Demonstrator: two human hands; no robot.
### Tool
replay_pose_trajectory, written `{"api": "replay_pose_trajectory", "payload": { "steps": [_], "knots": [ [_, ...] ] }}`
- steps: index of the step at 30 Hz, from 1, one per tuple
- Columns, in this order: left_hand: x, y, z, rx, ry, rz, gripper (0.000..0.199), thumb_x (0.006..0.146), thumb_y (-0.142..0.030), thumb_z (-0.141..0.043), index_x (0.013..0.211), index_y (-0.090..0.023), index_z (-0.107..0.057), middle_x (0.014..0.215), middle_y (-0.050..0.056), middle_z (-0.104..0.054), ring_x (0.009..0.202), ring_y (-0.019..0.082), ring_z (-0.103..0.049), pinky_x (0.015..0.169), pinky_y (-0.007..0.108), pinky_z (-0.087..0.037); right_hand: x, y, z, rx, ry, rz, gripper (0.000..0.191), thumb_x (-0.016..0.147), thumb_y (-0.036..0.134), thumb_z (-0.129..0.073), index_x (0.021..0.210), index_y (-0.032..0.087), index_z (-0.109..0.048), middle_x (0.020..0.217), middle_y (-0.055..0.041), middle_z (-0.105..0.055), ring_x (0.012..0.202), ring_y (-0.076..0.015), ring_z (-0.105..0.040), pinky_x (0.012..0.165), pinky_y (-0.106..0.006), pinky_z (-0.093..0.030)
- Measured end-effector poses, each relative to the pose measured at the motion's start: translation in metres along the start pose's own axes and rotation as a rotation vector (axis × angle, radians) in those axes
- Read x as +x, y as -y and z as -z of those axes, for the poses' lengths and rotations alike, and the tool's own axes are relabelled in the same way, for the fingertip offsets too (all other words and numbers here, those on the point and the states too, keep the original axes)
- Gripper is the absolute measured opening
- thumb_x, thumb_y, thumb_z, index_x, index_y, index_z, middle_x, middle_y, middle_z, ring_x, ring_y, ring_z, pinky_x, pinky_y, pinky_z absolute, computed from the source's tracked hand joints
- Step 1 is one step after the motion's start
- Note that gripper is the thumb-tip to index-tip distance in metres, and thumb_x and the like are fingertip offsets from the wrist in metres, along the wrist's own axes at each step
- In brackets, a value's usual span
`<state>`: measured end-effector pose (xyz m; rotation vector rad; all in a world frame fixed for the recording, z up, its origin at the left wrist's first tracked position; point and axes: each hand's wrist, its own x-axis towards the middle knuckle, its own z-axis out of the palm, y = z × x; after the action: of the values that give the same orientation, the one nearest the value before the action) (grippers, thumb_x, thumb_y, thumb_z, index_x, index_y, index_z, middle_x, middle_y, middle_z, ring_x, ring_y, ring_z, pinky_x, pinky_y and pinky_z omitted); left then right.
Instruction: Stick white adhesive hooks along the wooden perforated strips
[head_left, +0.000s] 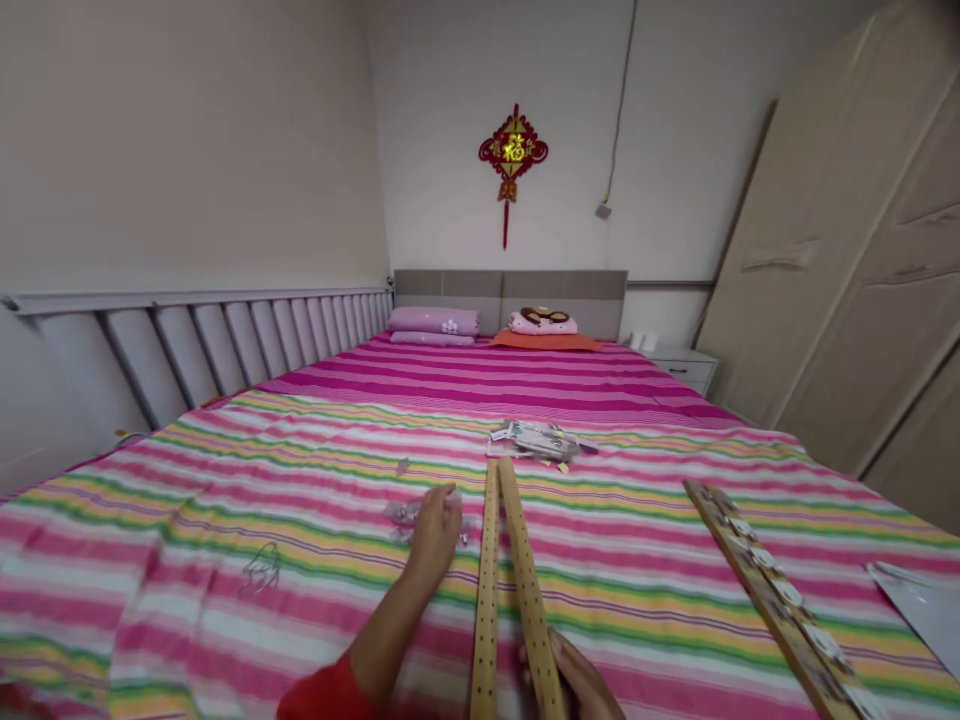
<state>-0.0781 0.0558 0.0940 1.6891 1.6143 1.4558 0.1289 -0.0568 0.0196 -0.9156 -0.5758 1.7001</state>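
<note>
Two long tan strips with rows of small holes lie on the striped bedcover, the left strip and the right strip, close together at their far ends. My right hand grips the near end of the right strip at the bottom edge. Left of the strips, my left hand is over small clear plastic bags with tiny metal parts; its fingers are curled together, and what they hold is too small to tell. Beyond the strips' far ends sits a clear plastic packet.
A wooden board with white discs lies at the right, beside a white sheet. Thin looped wire or cord rests at the left. Folded bedding is by the headboard; a railing runs along the left.
</note>
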Motion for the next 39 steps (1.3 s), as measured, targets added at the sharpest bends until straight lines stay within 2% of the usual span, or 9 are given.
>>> {"api": "replay_pose_trajectory", "payload": {
  "steps": [3,8,11,16,19,23,28,34,39],
  "knots": [
    [-0.056,-0.016,-0.006,-0.083,0.262,-0.01,0.031,0.083,-0.037,-0.051,0.104,-0.02,-0.066,0.101,0.009,-0.066,0.09,0.021,-0.063,0.08,0.036,-0.053,0.007,-0.01,-0.007,0.094,0.0,-0.03,0.033,0.057,0.043,-0.083,0.072,0.014,-0.073,0.07,-0.0063,-0.07,0.064,-0.0177,-0.063,0.063,-0.027,-0.05],
    [-0.124,-0.003,-0.023,-0.019,0.373,-0.166,0.041,0.075,-0.041,-0.062,0.112,-0.022,-0.066,0.122,0.012,-0.062,0.114,0.026,-0.057,0.098,0.039,-0.047,0.013,-0.026,-0.023,0.064,0.094,0.068,0.037,0.059,0.045,-0.08,0.078,0.015,-0.071,0.069,-0.0046,-0.068,0.07,-0.0196,-0.062,0.063,-0.028,-0.047],
    [-0.134,0.016,-0.031,0.182,0.464,-0.279,0.054,0.069,-0.044,-0.068,0.12,-0.025,-0.063,0.128,0.011,-0.06,0.121,0.03,-0.052,0.104,0.045,-0.041,0.012,-0.025,-0.025,-0.15,0.056,0.237,0.042,0.06,0.048,-0.078,0.087,0.017,-0.072,0.077,-0.0038,-0.069,0.081,-0.0224,-0.061,0.073,-0.032,-0.047],
    [-0.137,0.023,-0.04,0.535,0.548,-0.274,0.044,0.076,-0.035,-0.059,0.12,-0.033,-0.063,0.127,0.004,-0.062,0.127,0.031,-0.047,0.104,0.054,-0.034,0.001,-0.011,-0.019,-0.56,-0.109,0.435,0.029,0.071,0.048,-0.066,0.066,0.02,-0.071,0.072,-0.0021,-0.065,0.075,-0.0211,-0.059,0.073,-0.033,-0.045],
    [-0.143,0.019,-0.043,0.685,0.515,-0.297,0.038,0.079,-0.029,-0.055,0.115,-0.033,-0.065,0.129,0.003,-0.06,0.129,0.03,-0.045,0.105,0.058,-0.027,-0.015,-0.002,0.001,-0.496,-0.23,0.528,0.027,0.07,0.047,-0.069,0.074,0.02,-0.071,0.074,-0.0022,-0.067,0.076,-0.0197,-0.06,0.074,-0.031,-0.046],
    [-0.146,0.024,-0.042,0.743,0.502,-0.329,0.036,0.079,-0.033,-0.054,0.113,-0.034,-0.066,0.132,0.003,-0.058,0.128,0.031,-0.045,0.104,0.059,-0.027,-0.051,0.009,0.061,-0.122,-0.489,0.472,0.037,0.066,0.053,-0.073,0.073,0.018,-0.064,0.052,0.0035,-0.06,0.05,-0.0122,-0.054,0.049,-0.023,-0.042],
    [-0.139,0.03,-0.046,0.615,0.513,-0.372,0.034,0.079,-0.045,-0.054,0.107,-0.036,-0.07,0.126,0.001,-0.063,0.124,0.032,-0.049,0.099,0.056,-0.037,-0.095,0.038,0.142,0.294,-0.896,0.509,0.045,0.047,0.046,-0.084,0.07,0.016,-0.06,0.061,0.0018,-0.068,0.058,-0.014,-0.065,0.057,-0.024,-0.054],
    [-0.165,-0.003,-0.079,0.153,0.499,-0.317,0.035,0.075,-0.053,-0.057,0.096,-0.031,-0.073,0.112,0.004,-0.07,0.112,0.028,-0.059,0.099,0.043,-0.045,-0.106,0.071,0.161,0.391,-0.792,0.564,0.038,0.06,0.041,-0.077,0.087,0.018,-0.062,0.079,0.0003,-0.072,0.074,-0.0184,-0.072,0.071,-0.029,-0.059],
    [-0.204,-0.052,-0.121,-0.321,0.765,0.199,0.047,0.071,-0.062,-0.058,0.094,-0.022,-0.069,0.092,0.007,-0.073,0.088,0.023,-0.067,0.081,0.033,-0.053,-0.103,0.056,0.156,0.398,-0.679,0.483,0.036,0.061,0.041,-0.076,0.088,0.02,-0.062,0.082,-0.0004,-0.073,0.085,-0.0214,-0.072,0.078,-0.032,-0.058]
  ]
}}
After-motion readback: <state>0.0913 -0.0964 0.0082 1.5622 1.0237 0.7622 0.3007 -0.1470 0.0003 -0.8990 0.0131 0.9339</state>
